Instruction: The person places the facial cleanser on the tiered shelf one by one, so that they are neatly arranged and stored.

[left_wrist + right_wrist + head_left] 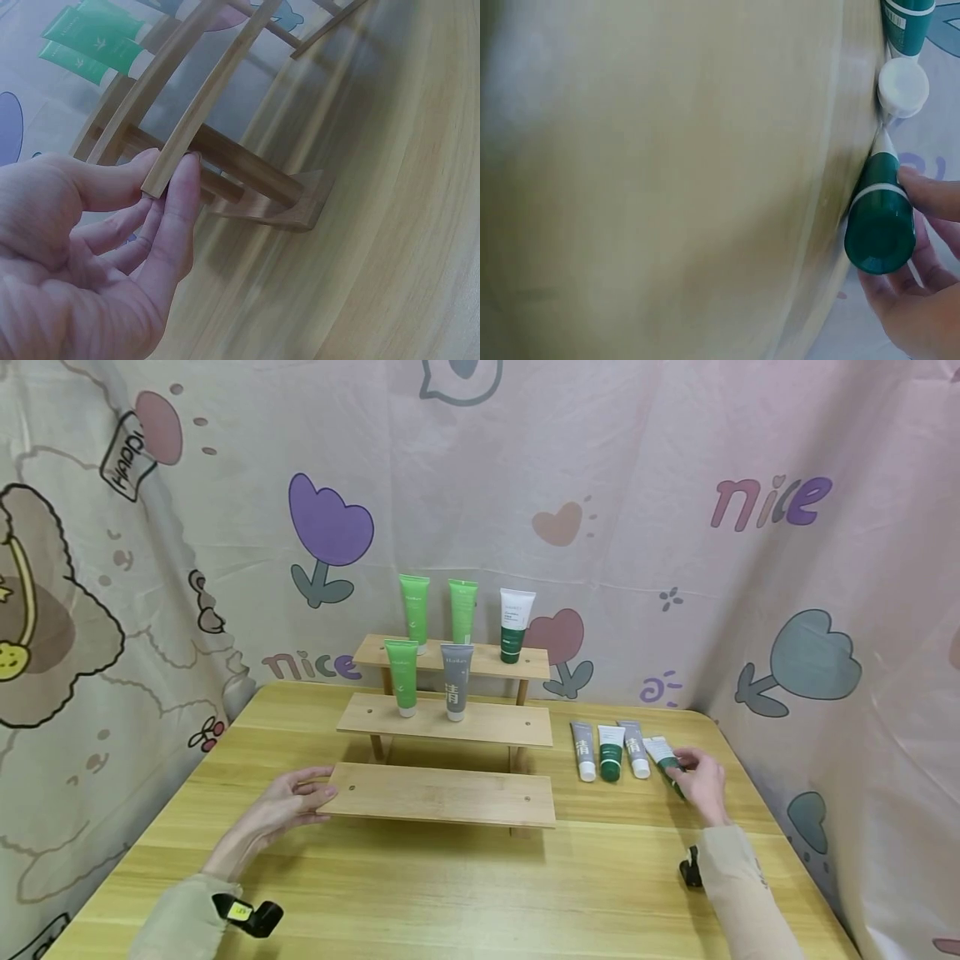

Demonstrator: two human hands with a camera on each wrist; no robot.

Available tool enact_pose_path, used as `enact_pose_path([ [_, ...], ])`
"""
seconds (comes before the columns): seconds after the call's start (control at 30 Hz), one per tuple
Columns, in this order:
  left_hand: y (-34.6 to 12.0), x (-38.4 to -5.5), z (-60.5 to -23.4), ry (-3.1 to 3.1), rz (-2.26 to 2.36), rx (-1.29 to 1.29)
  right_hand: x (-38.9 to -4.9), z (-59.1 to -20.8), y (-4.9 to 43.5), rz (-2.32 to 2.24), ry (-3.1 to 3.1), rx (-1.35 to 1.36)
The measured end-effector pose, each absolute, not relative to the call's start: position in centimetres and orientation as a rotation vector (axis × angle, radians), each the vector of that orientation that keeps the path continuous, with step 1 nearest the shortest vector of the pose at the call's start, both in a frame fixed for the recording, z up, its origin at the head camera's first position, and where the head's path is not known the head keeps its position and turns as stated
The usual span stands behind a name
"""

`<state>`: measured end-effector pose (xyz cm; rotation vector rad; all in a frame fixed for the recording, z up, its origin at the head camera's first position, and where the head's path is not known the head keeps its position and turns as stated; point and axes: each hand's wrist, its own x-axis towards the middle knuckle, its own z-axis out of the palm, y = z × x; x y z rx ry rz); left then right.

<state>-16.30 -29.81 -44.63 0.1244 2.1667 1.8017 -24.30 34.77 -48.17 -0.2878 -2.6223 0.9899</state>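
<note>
A three-tier wooden display stand [442, 795] stands on the table. My left hand [283, 806] pinches the left end of its lowest board [196, 112], thumb on top and fingers underneath. At the right, my right hand [703, 783] grips a white and dark-green squeeze tube [660, 752] lying tilted on the table. In the right wrist view, thumb and fingers are around the tube's green cap end [881, 232]. Beside it lie a grey tube [633, 747], another white-green tube [611, 752] and a second grey tube [582, 750].
Two light-green tubes [415, 610] and a white-green tube [513, 622] stand on the top tier. The middle tier carries a light-green tube [403, 675] and a grey tube [456, 681]. A patterned curtain [615, 468] surrounds the wooden table [420, 902].
</note>
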Motion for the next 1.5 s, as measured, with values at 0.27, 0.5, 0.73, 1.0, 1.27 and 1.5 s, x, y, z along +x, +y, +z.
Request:
enact_pose_path([
  [0.27, -29.8, -16.3, -44.7, 2.16, 1.806, 0.126, -24.2, -47.9, 35.5, 0.996, -2.741, -0.35],
  [0.5, -29.8, -16.3, -44.7, 2.157, 1.809, 0.125, -24.2, -47.8, 36.0, 1.018, -2.808, -0.424],
  [0.73, -29.8, -16.3, -44.7, 2.16, 1.805, 0.119, -24.1, -47.6, 36.0, 1.029, -2.838, -0.441],
  [1.0, -29.7, -16.3, -44.6, 2.165, 1.8, 0.118, -24.2, -47.4, 35.8, 1.04, -2.827, -0.439],
  [1.27, -29.7, -16.3, -44.5, 2.167, 1.798, 0.12, -24.2, -47.7, 35.8, 1.056, -2.765, -0.491],
  [1.5, -29.8, -16.4, -44.6, 2.166, 1.802, 0.118, -24.2, -47.6, 35.6, 1.019, -2.727, -0.475],
])
